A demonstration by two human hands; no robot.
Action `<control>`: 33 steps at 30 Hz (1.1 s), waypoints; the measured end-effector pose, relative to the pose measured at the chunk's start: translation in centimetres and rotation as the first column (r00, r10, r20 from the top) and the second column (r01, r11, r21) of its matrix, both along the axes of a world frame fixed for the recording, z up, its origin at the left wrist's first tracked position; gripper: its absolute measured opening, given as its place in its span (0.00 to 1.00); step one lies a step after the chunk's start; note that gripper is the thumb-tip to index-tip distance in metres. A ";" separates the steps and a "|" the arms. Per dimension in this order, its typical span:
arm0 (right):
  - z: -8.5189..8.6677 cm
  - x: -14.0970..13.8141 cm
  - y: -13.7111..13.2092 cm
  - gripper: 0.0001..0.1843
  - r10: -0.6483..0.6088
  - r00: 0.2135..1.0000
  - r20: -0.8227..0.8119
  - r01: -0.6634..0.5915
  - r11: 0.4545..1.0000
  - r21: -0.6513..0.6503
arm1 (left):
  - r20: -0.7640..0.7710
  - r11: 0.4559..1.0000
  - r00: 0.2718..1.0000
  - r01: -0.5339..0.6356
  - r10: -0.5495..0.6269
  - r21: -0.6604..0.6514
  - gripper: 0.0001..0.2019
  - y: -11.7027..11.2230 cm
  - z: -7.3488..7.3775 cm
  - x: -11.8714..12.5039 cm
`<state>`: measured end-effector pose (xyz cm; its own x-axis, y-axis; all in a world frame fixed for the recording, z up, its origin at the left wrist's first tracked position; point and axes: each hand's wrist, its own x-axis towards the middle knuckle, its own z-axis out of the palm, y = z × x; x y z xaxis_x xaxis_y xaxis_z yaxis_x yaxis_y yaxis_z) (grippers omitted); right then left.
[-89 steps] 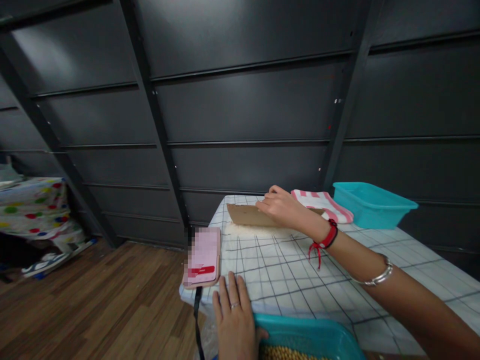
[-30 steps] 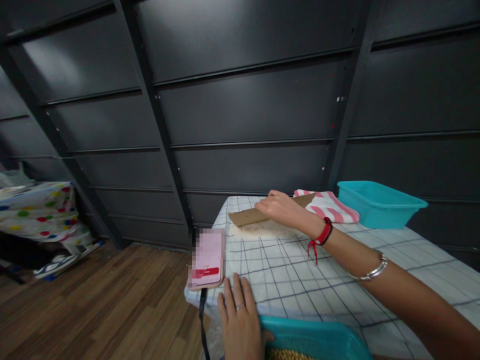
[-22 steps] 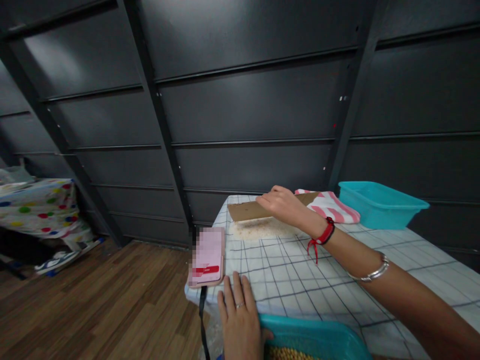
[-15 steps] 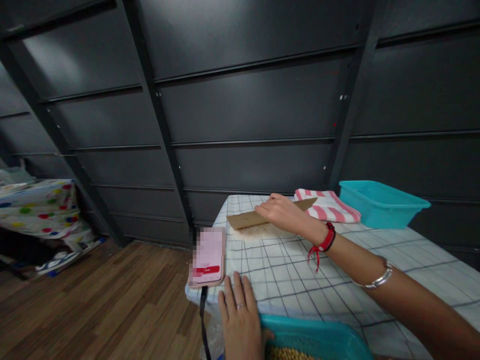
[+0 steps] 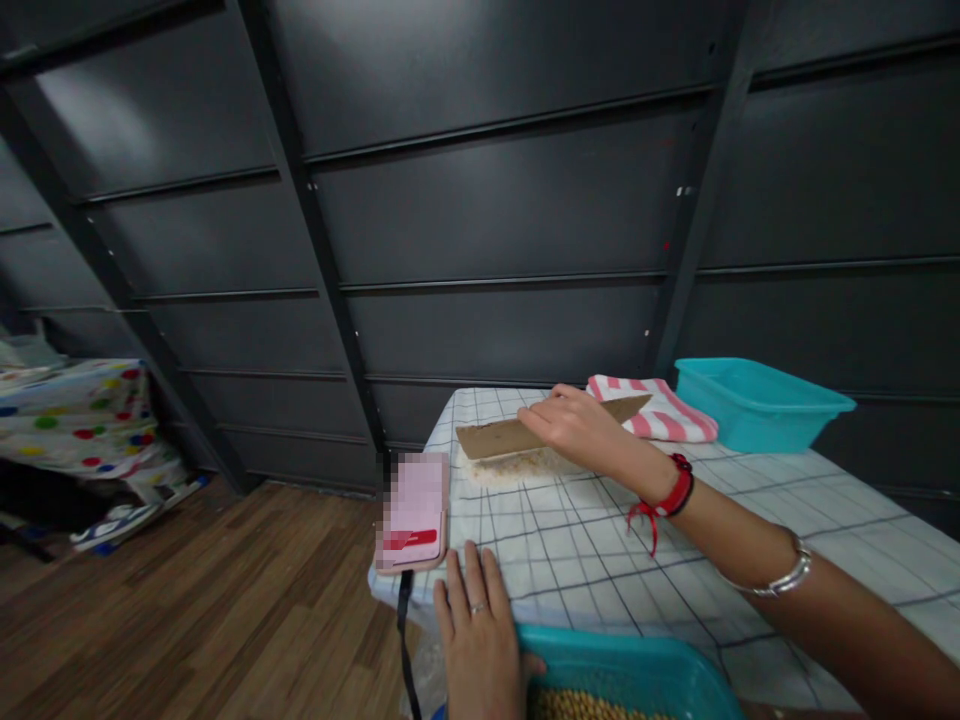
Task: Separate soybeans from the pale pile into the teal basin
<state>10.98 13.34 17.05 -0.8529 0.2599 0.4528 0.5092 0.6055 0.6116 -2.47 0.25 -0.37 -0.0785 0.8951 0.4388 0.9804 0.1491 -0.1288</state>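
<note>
My right hand (image 5: 568, 424) is closed on the top edge of a long strip of brown cardboard (image 5: 495, 438), which stands tilted over the checked tablecloth (image 5: 570, 555). Along the strip's near side lies a thin spread of pale crumb-like bits (image 5: 517, 468), too small to name. My left hand (image 5: 480, 625) lies flat with fingers stretched out at the table's near edge. Its thumb side is by the left rim of a teal basin (image 5: 622, 650). Inside that basin are yellowish beans (image 5: 585, 706), partly cut off by the frame's bottom.
A phone in a pink case (image 5: 414, 510) with a black strap lies at the table's left edge. A pink-striped towel (image 5: 667, 415) and a second teal basin (image 5: 757, 410) sit at the back right. Dark panels (image 5: 495, 220) rise behind the table.
My right hand has shifted slightly to the right with the cardboard strip, whose face now shows more. The left hand has stayed in place.
</note>
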 end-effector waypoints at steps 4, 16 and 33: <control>-1.0 0.2 -0.4 0.10 0.014 1.000 0.007 -0.014 1.000 -0.007 | -0.002 1.000 1.000 0.005 -0.005 0.006 0.41 -0.5 1.2 0.2; -0.4 2.2 -1.7 0.13 0.009 0.986 -0.164 0.007 0.995 0.096 | 0.000 1.000 1.000 0.018 -0.018 0.000 0.41 -0.6 1.3 0.2; -2.9 2.5 -1.1 0.15 0.000 0.978 -0.210 -0.004 1.000 -0.021 | 0.014 0.999 0.999 0.035 -0.035 -0.007 0.39 -0.5 1.0 -0.1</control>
<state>13.46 12.23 14.13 -0.7399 0.2698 0.6162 0.6236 0.6186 0.4779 -2.55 -0.24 0.64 -0.0531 0.9007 0.4311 0.9867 0.1139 -0.1164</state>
